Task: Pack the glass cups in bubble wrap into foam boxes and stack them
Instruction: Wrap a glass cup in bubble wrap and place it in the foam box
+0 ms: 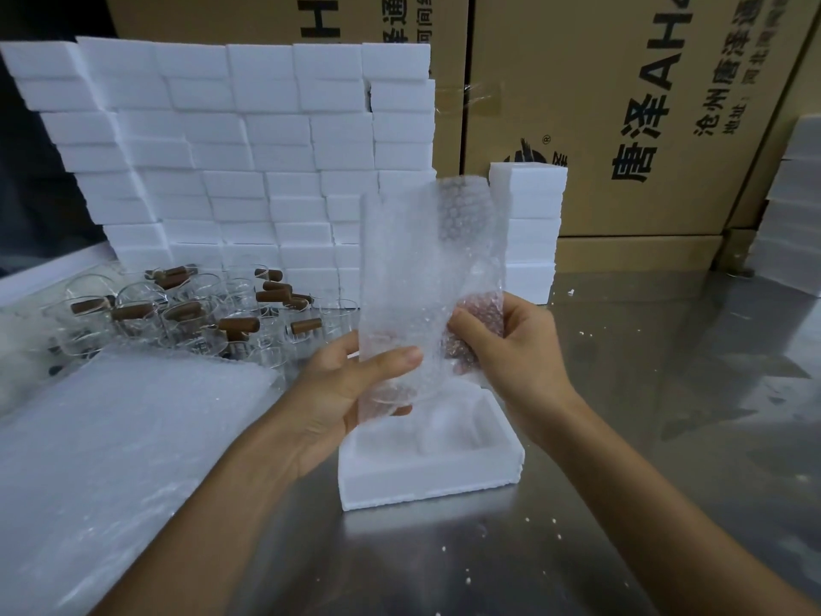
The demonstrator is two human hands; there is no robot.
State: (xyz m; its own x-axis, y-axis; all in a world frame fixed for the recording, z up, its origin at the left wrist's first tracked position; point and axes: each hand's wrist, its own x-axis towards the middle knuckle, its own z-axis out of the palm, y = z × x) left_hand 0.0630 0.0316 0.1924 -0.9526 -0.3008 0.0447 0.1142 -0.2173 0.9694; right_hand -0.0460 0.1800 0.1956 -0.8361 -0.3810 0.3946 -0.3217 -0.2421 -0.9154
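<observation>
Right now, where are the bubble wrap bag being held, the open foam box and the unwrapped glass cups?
bubble wrap bag (413, 260): head view, middle of its upper part.
open foam box (426, 482): head view, front wall.
unwrapped glass cups (186, 313): head view, one cup mid-cluster.

Evenly lit from overhead, fairly bright, cool white. Soft grey reflections and mild glare on the brushed stainless-steel tabletop (644, 393). Faint shadows beneath the open white foam box (426, 477). Stacked wall of white foam blocks (231, 162) nearly blown out, seams still visible. Dark, underexposed upper-left corner. Wide-angle bending at the edges, leaning the brown printed cardboard cartons (622, 104). Slight softness overall; blurred near-left stack of clear bubble wrap sheets (111, 460).
</observation>
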